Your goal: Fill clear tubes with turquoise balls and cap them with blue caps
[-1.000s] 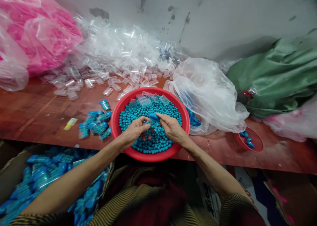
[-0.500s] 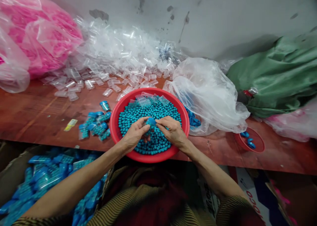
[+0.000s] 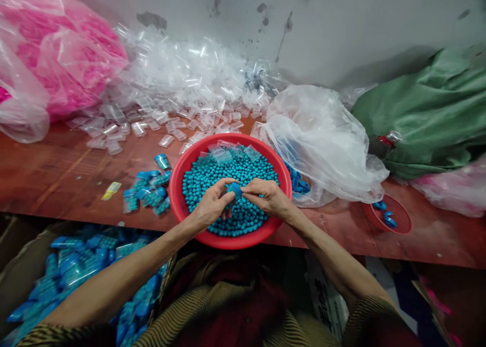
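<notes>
Blue cap [image 3: 235,189] has moved toward near side of red basin [image 3: 176,187].
Left hand [image 3: 210,202] and right hand [image 3: 269,197] both pinch this cap.

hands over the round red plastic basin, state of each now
Left hand: closed, holding a small blue-capped clear plastic container.
Right hand: fingers closed at its blue cap; whether gripping it cannot be told.

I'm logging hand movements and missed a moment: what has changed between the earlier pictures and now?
The blue cap, first at the fingertips of the right hand, has moved in toward the left hand and now sits between its thumb and finger. The right hand remains close; contact is unclear. The red basin, turquoise beads and filled containers on the table stayed put.
</notes>
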The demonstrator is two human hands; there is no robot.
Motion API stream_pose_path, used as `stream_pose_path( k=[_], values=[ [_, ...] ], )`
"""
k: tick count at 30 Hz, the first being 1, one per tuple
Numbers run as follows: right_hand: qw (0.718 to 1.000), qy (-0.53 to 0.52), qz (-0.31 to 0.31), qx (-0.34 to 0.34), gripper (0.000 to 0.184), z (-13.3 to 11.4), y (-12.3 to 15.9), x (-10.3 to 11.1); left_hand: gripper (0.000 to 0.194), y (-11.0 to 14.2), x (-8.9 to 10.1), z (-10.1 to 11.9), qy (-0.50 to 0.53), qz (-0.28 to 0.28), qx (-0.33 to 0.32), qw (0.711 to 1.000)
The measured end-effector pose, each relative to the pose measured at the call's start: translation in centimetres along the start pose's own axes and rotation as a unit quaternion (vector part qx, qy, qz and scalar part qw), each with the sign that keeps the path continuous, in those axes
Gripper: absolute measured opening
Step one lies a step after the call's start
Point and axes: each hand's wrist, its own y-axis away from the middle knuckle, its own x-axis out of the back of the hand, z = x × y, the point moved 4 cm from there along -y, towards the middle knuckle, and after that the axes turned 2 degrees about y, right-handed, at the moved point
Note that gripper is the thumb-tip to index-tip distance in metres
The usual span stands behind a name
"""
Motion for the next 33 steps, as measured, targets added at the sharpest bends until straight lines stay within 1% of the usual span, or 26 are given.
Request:
stream_pose_path(
  k=[2, 3, 5, 7, 9, 11, 13, 14, 16, 18, 20, 22, 23, 24, 26, 27, 28, 30, 31, 32, 33],
  values=[
    [0.996, -0.074, 0.005, -0.044, 0.020, 0.6, 0.2, 0.1, 0.050, 0.0, -0.2, 0.0, -0.002, -0.031, 0.006, 0.999],
    [0.992, -0.103, 0.005, -0.067, 0.020, 0.9, 0.3, 0.1, 0.050, 0.1, -0.2, -0.1, -0.001, -0.036, 0.007, 0.999],
    [0.985, -0.141, 0.006, -0.097, 0.021, 1.3, 0.5, -0.3, 0.043, 0.1, -0.4, -0.2, 0.005, -0.024, 0.000, 1.000],
    [0.983, -0.151, 0.004, -0.101, 0.021, 1.3, 0.7, -0.8, 0.034, 0.1, -0.5, -0.4, 0.009, 0.002, -0.011, 1.000],
    [0.987, -0.134, 0.006, -0.089, 0.018, 1.0, 0.7, -1.0, 0.030, 0.1, -0.6, -0.5, 0.002, 0.019, -0.015, 1.000],
    [0.990, -0.114, 0.007, -0.084, 0.015, 0.7, 0.7, -0.8, 0.030, 0.1, -0.6, -0.5, -0.010, 0.022, -0.015, 1.000],
    [0.985, -0.140, -0.006, -0.099, 0.017, 0.5, 0.5, -0.4, 0.032, 0.1, -0.3, -0.2, -0.023, 0.012, -0.018, 0.999],
    [0.978, -0.171, -0.017, -0.115, 0.020, 0.6, 0.4, -0.3, 0.033, 0.1, -0.1, 0.0, -0.029, 0.005, -0.022, 0.999],
    [0.956, -0.246, -0.026, -0.156, 0.026, 1.0, 0.1, -0.1, 0.034, 0.1, 0.2, 0.4, -0.042, -0.004, -0.034, 0.999],
    [0.933, -0.302, -0.001, -0.197, 0.035, 1.6, -0.3, -0.2, 0.034, 0.1, 0.4, 0.6, -0.053, -0.004, -0.048, 0.997],
    [0.922, -0.317, 0.038, -0.220, 0.048, 2.0, -0.6, -0.6, 0.035, 0.2, 0.3, 0.7, -0.065, 0.004, -0.057, 0.996],
    [0.929, -0.287, 0.067, -0.222, 0.055, 1.8, -0.8, -1.0, 0.038, 0.2, 0.0, 0.6, -0.080, 0.016, -0.066, 0.994],
    [0.940, -0.254, 0.074, -0.216, 0.054, 1.5, -0.8, -1.2, 0.040, 0.3, -0.1, 0.6, -0.087, 0.026, -0.073, 0.993],
    [0.953, -0.212, 0.073, -0.203, 0.050, 1.0, -0.8, -1.3, 0.042, 0.3, -0.2, 0.6, -0.094, 0.036, -0.080, 0.992],
    [0.979, -0.112, 0.047, -0.161, 0.046, -0.3, -0.8, -1.5, 0.045, 0.3, -0.3, 0.7, -0.102, 0.055, -0.087, 0.989],
    [0.988, -0.065, 0.025, -0.136, 0.050, -1.0, -0.7, -1.7, 0.047, 0.3, -0.3, 0.8, -0.103, 0.063, -0.089, 0.989],
    [0.993, -0.024, -0.001, -0.112, 0.058, -1.6, -0.6, -1.9, 0.047, 0.3, -0.3, 0.9, -0.101, 0.070, -0.093, 0.988],
    [0.995, 0.038, -0.048, -0.080, 0.081, -2.3, -0.4, -2.5, 0.046, 0.2, -0.3, 1.2, -0.087, 0.079, -0.102, 0.988],
    [0.993, 0.061, -0.066, -0.075, 0.089, -2.5, -0.3, -2.7, 0.045, 0.2, -0.3, 1.3, -0.075, 0.078, -0.105, 0.989],
    [0.991, 0.081, -0.077, -0.075, 0.093, -2.6, -0.3, -3.0, 0.043, 0.2, -0.3, 1.3, -0.062, 0.074, -0.104, 0.990],
    [0.989, 0.099, -0.079, -0.081, 0.093, -2.7, -0.2, -3.2, 0.040, 0.2, -0.4, 1.3, -0.048, 0.068, -0.099, 0.992]
  ],
)
